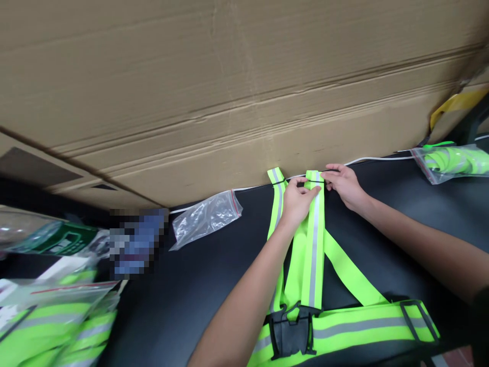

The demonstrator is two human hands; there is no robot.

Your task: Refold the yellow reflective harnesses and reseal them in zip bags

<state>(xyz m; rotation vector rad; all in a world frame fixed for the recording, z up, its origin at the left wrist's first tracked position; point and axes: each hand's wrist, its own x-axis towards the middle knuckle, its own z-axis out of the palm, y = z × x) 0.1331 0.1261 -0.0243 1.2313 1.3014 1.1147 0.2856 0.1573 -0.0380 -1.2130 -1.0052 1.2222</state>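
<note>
A neon-yellow reflective harness [315,244] with grey stripes lies on the black table. My left hand [300,201] is closed on its right shoulder strap, the thumb lying over the front near the top. At that strap's right edge, my right hand [346,186] pinches beside a thin black slider [316,182]; its lower fingers are partly hidden. The other shoulder strap [275,177], with a slider of its own, lies just left of my left hand. Below both hands, a black buckle [292,334] sits on the waist belt [359,326].
Cardboard boxes [244,102] form a wall behind the table. A clear zip bag [206,216] lies left of the harness. Bagged neon harnesses sit at the far right [454,159] and lower left [49,326]. A white cable [374,159] runs along the back edge.
</note>
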